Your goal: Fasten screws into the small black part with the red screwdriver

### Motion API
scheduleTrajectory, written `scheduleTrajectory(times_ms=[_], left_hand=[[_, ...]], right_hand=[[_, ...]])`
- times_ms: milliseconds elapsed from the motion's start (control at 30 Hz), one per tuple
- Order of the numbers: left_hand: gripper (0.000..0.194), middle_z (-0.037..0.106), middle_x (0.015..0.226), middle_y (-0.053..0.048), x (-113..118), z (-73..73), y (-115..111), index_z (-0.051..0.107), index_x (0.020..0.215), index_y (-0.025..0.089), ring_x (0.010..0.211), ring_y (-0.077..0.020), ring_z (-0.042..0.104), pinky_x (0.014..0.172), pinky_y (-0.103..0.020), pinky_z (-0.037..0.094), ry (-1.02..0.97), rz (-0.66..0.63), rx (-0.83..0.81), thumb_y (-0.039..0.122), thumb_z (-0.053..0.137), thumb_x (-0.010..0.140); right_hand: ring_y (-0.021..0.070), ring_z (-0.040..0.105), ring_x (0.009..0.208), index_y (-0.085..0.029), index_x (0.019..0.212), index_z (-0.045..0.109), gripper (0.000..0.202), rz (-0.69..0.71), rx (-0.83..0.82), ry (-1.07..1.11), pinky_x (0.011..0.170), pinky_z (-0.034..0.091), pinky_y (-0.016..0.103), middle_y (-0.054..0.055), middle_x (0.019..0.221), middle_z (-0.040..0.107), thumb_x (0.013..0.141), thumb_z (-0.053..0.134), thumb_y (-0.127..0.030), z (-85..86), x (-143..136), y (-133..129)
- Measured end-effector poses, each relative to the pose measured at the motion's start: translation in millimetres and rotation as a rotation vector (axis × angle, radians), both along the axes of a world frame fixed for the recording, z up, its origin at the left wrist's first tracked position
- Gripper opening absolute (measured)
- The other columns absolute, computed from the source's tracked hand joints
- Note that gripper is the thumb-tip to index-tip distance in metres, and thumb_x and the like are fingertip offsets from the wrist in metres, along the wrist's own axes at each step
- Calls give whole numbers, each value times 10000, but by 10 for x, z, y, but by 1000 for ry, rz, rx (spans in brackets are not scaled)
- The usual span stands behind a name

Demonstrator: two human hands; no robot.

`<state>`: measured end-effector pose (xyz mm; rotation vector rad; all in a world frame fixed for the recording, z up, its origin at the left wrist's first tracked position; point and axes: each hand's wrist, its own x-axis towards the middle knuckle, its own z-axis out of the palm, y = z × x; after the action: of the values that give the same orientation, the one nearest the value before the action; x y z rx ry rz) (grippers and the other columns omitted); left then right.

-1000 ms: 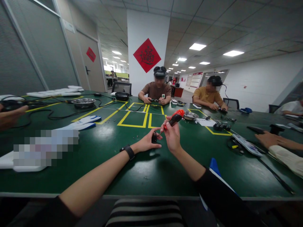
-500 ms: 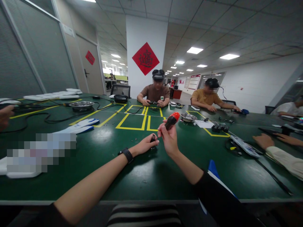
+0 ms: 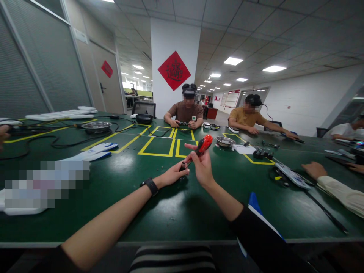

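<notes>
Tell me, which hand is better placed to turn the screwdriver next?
Probably the right hand: it grips the screwdriver by its red-and-black handle, while the left hand holds the small dark part.

Premises: office floor, with a shared table serving as a workbench.
Office character is evidenced by a tiled ceiling [image 3: 176,11] with flush light panels [image 3: 233,61], a glazed partition [image 3: 42,76], a door [image 3: 112,98] with a lever handle, a mesh-backed chair [image 3: 145,108], green desk screens [image 3: 145,93] beyond the pillar [image 3: 174,38], and framed boards [image 3: 232,99] on a white wall [image 3: 301,91]. Bench use is evidenced by the green tabletop [image 3: 159,218] marked with yellow tape outlines [image 3: 155,154], a metal bowl [image 3: 225,141], a cluster of black parts [image 3: 263,153], and several people [image 3: 184,110] seated around it, two wearing head-mounted gear.
</notes>
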<state>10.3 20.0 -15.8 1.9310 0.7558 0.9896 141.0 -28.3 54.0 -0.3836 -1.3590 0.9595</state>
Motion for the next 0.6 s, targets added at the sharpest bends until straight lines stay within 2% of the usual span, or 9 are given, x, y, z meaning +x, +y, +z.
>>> scheduleTrajectory(times_ms=[67,167,233,400,600], left_hand=[[288,536,807,-6,-5,-6,3,496,895,149,736,-138,478,711,-283,411,-1,7,-4,420,523,801],[270,530,800,0,-13,-4,-7,488,883,152,723,-127,475,709,-271,406,13,13,-13,411,513,810],[262,531,795,2,-14,3,-20,482,871,155,723,-127,474,719,-272,404,14,12,-11,410,506,815],[265,536,790,-4,-14,23,-44,487,857,159,732,-135,479,732,-288,406,19,19,4,421,485,827],[264,548,806,-17,-17,30,-50,501,831,155,739,-136,487,712,-278,409,18,21,3,418,481,833]], right_hand=[[68,500,533,-237,964,415,206,-4,-13,20,533,461,225,-1,898,602,812,546,-285,-9,-9,20],[63,478,504,-229,934,408,184,0,-39,51,502,430,200,-54,699,526,815,541,-271,-26,-4,64],[60,469,498,-228,953,415,175,23,-55,76,491,408,191,-64,665,480,819,526,-250,-33,11,82],[76,503,563,-248,1093,415,288,94,-48,99,546,437,227,-35,777,499,816,466,-189,-45,46,76],[77,528,583,-238,1095,414,264,37,-13,40,581,453,243,-3,912,561,839,473,-211,-54,39,92]])
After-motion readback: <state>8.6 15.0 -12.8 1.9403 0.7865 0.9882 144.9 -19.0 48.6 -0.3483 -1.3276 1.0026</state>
